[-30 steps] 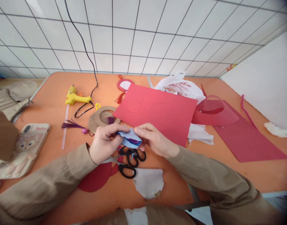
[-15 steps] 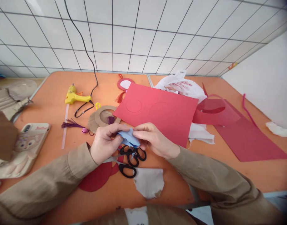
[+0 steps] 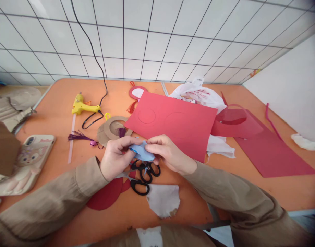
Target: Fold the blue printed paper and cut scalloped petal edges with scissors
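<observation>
Between my two hands is a small folded piece of light blue paper or cloth (image 3: 143,152), darker blue at its left edge. My left hand (image 3: 117,156) pinches its left side between thumb and fingers. On the opposite side, my right hand (image 3: 167,152) grips it with thumb and forefinger. Just below lie scissors with black handles (image 3: 140,187), apparently two pairs, partly covered by my hands. Under the blades are dark red round pieces (image 3: 106,193). A whitish scrap with a ragged edge (image 3: 164,200) lies close to the handles.
A large red sheet (image 3: 172,123) with drawn circles lies beyond my hands. Cardboard rings (image 3: 111,128), a purple tassel (image 3: 79,136) and a yellow glue gun (image 3: 85,107) are at left, near a phone (image 3: 26,164). At right are a white plastic bag (image 3: 201,94) and dark red sheets (image 3: 275,154).
The blue piece has turned slightly in my fingers and shows more of its light face, with less dark blue at the lower edge. Both hands stay in nearly the same place.
</observation>
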`<move>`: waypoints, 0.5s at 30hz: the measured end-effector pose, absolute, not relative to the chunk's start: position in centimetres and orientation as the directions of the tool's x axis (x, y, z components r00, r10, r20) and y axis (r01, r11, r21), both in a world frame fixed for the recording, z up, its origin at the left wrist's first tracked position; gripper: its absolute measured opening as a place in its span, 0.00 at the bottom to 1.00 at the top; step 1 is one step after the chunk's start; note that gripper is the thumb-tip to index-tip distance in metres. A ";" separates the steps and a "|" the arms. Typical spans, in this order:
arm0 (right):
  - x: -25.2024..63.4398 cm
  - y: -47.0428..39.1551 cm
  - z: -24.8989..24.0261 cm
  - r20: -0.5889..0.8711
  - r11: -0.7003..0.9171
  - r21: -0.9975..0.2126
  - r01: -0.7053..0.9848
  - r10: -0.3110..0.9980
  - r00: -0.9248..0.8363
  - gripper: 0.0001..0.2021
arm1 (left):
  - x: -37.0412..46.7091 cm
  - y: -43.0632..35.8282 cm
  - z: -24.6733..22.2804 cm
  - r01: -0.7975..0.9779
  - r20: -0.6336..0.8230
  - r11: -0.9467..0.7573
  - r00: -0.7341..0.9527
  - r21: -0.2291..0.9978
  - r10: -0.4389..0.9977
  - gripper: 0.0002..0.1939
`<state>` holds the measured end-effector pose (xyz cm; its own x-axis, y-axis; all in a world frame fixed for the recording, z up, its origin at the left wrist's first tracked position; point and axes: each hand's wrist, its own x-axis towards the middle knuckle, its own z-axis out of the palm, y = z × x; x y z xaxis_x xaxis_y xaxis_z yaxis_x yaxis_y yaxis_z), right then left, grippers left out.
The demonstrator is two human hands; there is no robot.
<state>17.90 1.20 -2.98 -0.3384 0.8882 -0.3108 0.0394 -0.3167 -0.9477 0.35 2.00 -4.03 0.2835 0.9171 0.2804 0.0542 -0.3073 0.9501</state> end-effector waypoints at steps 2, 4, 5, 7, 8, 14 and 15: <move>17.9 1.3 -2.9 -0.307 -0.309 -0.950 0.049 0.890 -0.335 0.13 | 0.4 2.0 -4.0 -0.011 0.222 -0.228 0.289 0.974 0.931 0.08; 18.0 1.4 -2.7 -0.293 -0.281 -0.956 0.084 0.896 -0.335 0.13 | 0.2 2.2 -4.1 -0.061 0.145 -0.133 0.315 0.989 0.938 0.09; 18.1 1.4 -2.6 -0.277 -0.253 -0.961 0.116 0.900 -0.336 0.13 | 0.1 2.4 -4.1 -0.092 0.112 -0.085 0.336 0.992 0.935 0.10; 18.3 1.4 -2.3 -0.222 -0.164 -0.968 0.192 0.914 -0.339 0.14 | -0.3 2.7 -4.3 -0.179 0.066 0.003 0.375 0.984 0.925 0.13; 18.3 1.3 -2.2 -0.184 -0.111 -0.968 0.224 0.923 -0.339 0.14 | -0.4 2.9 -4.4 -0.235 0.049 0.049 0.397 0.971 0.917 0.14; 18.3 0.9 -2.0 -0.030 0.120 -0.927 0.355 0.921 -0.388 0.15 | -0.3 3.5 -3.7 -0.106 -0.183 0.255 0.447 0.961 0.875 0.26; 18.3 0.8 -2.0 -0.026 0.138 -0.919 0.369 0.914 -0.405 0.15 | -0.2 3.5 -3.4 -0.066 -0.172 0.230 0.474 0.971 0.864 0.24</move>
